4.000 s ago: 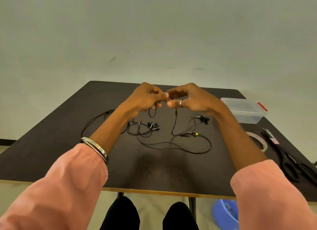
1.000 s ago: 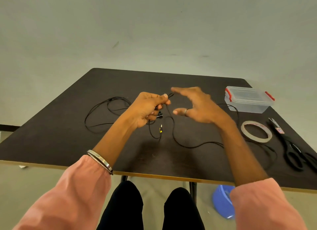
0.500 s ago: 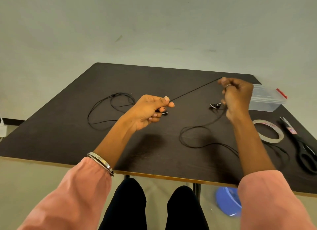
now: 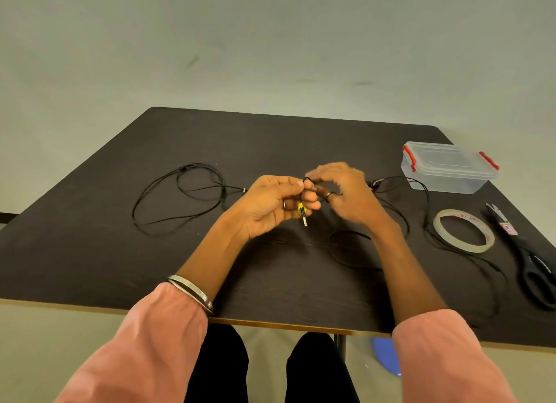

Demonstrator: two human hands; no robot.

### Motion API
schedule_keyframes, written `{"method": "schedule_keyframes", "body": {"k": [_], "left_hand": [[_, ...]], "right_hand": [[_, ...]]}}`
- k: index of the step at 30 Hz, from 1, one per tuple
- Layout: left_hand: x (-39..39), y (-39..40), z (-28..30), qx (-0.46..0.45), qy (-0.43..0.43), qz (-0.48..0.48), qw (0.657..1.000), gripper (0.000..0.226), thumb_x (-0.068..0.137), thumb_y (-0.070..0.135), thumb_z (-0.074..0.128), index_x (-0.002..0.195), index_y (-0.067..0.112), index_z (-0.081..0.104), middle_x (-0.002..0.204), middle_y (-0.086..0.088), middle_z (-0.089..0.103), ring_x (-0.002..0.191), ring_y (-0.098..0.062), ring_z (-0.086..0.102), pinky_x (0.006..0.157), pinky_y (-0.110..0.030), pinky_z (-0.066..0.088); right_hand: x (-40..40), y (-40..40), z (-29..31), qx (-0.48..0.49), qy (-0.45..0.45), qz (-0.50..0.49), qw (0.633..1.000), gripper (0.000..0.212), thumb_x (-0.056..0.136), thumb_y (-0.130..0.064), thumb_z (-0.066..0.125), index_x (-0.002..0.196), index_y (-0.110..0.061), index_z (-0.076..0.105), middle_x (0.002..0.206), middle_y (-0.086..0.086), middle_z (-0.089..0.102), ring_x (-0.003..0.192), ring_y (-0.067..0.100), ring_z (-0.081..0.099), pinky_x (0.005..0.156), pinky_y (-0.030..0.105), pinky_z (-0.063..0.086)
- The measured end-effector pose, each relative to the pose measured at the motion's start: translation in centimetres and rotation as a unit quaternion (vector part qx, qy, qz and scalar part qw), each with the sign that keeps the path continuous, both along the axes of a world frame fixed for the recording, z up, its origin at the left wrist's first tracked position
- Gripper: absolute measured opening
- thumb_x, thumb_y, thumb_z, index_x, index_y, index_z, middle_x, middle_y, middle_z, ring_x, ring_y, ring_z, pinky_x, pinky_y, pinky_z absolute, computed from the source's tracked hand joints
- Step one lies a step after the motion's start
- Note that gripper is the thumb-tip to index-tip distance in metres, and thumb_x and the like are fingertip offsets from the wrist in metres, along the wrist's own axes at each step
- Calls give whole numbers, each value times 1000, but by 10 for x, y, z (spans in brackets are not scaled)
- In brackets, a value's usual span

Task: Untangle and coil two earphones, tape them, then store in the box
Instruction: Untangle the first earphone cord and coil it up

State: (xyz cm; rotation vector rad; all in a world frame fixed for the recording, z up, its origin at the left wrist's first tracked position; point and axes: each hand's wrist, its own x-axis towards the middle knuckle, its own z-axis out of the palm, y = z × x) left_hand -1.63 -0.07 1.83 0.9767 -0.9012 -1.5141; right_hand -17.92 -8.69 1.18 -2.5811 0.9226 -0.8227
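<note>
Both hands meet mid-table: left hand (image 4: 270,205) grips the thin black earphone cable's yellow-collared plug (image 4: 302,211); right hand (image 4: 346,192) pinches its cord at two o'clock.

Left hand (image 4: 270,204) gripping yellow plug (image 4: 301,210), right hand (image 4: 346,192) pinching cable (image 4: 307,180)

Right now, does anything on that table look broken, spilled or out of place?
Nothing looks broken or spilled. The untidy parts are the cables: one earphone sprawls in loose loops at the left, and the cable both hands are working trails past the tape roll towards the table's near edge. The box sits closed, the scissors beside the tape.
</note>
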Motion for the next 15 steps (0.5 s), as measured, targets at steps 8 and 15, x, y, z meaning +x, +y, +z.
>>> {"method": "schedule_keyframes", "body": {"k": [8, 15], "left_hand": [[1, -8, -10, -18, 81, 60, 995, 21, 96, -4, 46, 108, -4, 63, 88, -12, 73, 78, -18, 72, 73, -31, 60], [0, -8, -11, -51, 156, 76, 984, 28, 93, -14, 43, 115, -7, 58, 101, -16, 72, 91, -22, 72, 80, -30, 59]], "right_hand": [[9, 7, -14, 36, -61, -2, 998, 23, 86, 1, 59, 106, -5, 69, 91, 7, 69, 79, 17, 60, 69, 23, 44], [9, 14, -15, -23, -42, -6, 999, 6, 87, -7, 62, 82, -5, 64, 70, 5, 57, 62, 18, 52, 58, 30, 40]]}}
